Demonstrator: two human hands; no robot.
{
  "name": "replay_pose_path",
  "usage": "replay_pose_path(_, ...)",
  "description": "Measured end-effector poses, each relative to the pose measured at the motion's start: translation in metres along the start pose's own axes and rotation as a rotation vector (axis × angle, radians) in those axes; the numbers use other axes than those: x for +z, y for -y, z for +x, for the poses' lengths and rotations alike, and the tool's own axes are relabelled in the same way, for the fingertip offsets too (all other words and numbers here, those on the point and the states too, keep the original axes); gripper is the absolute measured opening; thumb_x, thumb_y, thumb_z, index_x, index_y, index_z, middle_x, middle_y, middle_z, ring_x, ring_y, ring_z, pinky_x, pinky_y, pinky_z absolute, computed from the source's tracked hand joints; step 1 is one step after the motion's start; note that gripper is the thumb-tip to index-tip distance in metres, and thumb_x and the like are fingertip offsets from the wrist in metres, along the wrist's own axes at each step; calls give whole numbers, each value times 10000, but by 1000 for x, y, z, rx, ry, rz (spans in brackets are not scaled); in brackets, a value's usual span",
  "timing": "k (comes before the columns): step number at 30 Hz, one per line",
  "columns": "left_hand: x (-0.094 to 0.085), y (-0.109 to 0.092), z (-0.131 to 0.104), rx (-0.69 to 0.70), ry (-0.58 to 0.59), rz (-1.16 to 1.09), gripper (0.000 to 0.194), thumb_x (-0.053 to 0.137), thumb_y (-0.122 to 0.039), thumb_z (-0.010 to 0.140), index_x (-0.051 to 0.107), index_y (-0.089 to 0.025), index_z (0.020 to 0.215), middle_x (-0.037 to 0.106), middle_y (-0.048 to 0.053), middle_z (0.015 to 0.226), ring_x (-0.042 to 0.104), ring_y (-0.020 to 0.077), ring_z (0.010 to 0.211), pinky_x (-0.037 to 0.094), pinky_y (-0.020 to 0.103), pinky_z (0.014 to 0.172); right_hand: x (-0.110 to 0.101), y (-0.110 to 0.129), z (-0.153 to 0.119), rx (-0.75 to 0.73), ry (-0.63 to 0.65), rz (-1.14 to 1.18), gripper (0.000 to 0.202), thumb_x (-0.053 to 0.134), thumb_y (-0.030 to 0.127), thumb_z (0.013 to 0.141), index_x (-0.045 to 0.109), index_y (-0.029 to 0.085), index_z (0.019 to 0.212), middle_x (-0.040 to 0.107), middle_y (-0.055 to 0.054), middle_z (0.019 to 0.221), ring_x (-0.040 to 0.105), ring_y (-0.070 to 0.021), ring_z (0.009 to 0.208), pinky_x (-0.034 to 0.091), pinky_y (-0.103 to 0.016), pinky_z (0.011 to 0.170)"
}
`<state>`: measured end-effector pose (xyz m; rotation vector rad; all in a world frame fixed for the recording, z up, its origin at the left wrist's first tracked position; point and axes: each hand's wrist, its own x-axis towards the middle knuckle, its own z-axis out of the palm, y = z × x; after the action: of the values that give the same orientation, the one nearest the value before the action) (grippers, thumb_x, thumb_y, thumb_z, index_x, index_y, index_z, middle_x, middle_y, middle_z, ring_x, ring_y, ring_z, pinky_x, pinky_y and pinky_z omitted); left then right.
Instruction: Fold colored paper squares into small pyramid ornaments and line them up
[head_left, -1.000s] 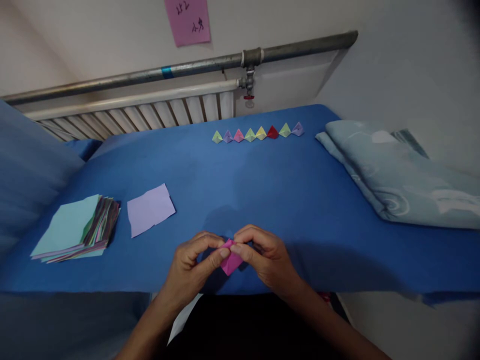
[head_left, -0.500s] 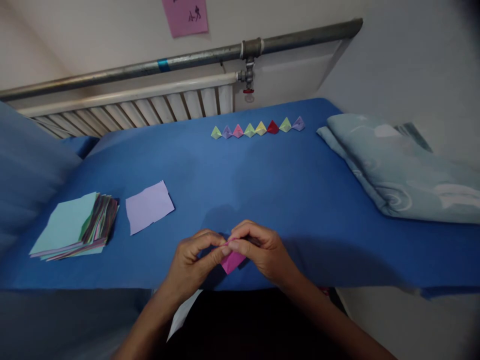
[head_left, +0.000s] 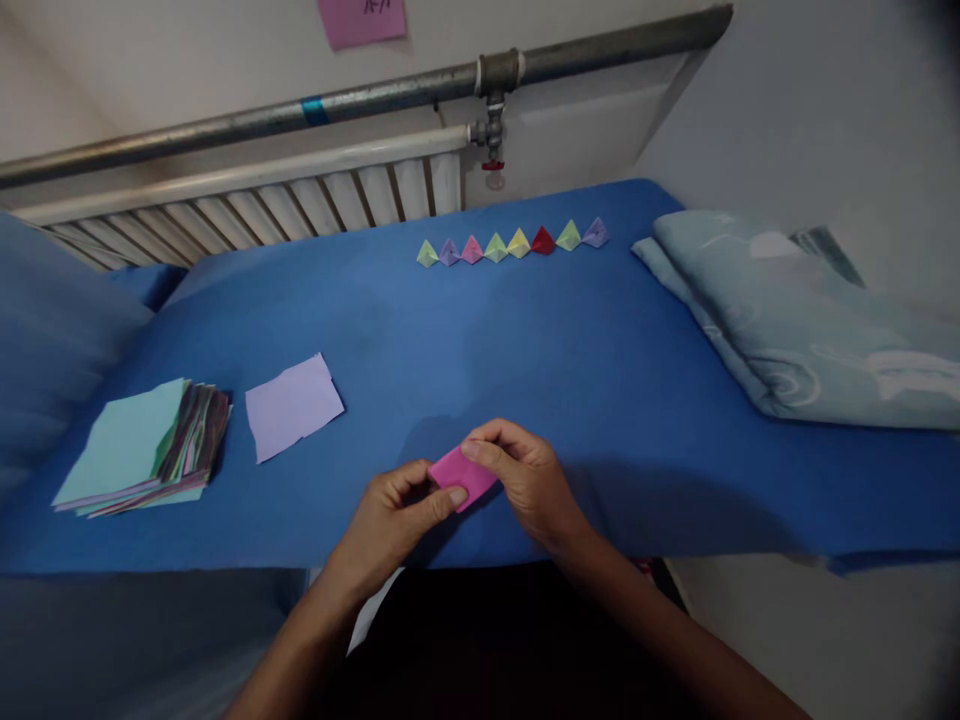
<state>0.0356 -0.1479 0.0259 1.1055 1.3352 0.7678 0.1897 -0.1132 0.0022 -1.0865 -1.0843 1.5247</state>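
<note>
A pink folded paper [head_left: 463, 474] is pinched by the left hand [head_left: 394, 515] and the right hand [head_left: 527, 480], right of a lilac sheet [head_left: 295, 407].

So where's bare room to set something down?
The blue cover is bare between lilac sheet and paper row, and between right hand and blanket. It's crowded at the paper stack and where right hand and left hand hold pink paper.

- Left hand [head_left: 394, 515] and right hand [head_left: 531, 482]: thumbs atop a folded pink paper [head_left: 463, 474] held between them.
- Blue cloth [head_left: 405, 340]: bears a lilac sheet [head_left: 294, 406], just right of a paper stack [head_left: 124, 442].
- Near far edge: row of eight folded paper pieces [head_left: 496, 248].
- Right: folded, patterned blanket [head_left: 795, 320].
</note>
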Motion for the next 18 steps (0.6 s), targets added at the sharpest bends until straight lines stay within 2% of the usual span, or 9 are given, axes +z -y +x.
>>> replay_pose_path(5,4,-2,0,3,-21,-16,159,704,-357,710,721,-199,714,650,8,662,544,120,607,417,227,565,1,-3,3,31,17,56,154,623,351,753,614,213,684,537,41,606,457,-104,571,375,-241,572)
replay_pose_path(10,5,-1,0,7,-44,-10,160,698,-355,711,709,-197,684,642,2,633,532,112,586,419,227,568,1,-1,3,-3,36,-7,182,600,355,785,616,212,674,517,42,602,439,-102,575,357,-242,570)
replay_pose_path(15,6,0,-1,0,2,27,201,662,-369,755,706,-192,670,679,29,675,592,137,660,462,259,661,2,-2,4,10,28,6,208,601,373,792,600,206,667,508,43,596,435,-98,562,355,-240,555)
replay_pose_path(18,5,0,0,4,-18,22,228,659,-382,755,696,-184,650,683,39,672,605,144,666,467,265,669,0,-3,5,57,82,0,230,595,405,800,601,202,692,501,46,584,429,-92,535,351,-235,524)
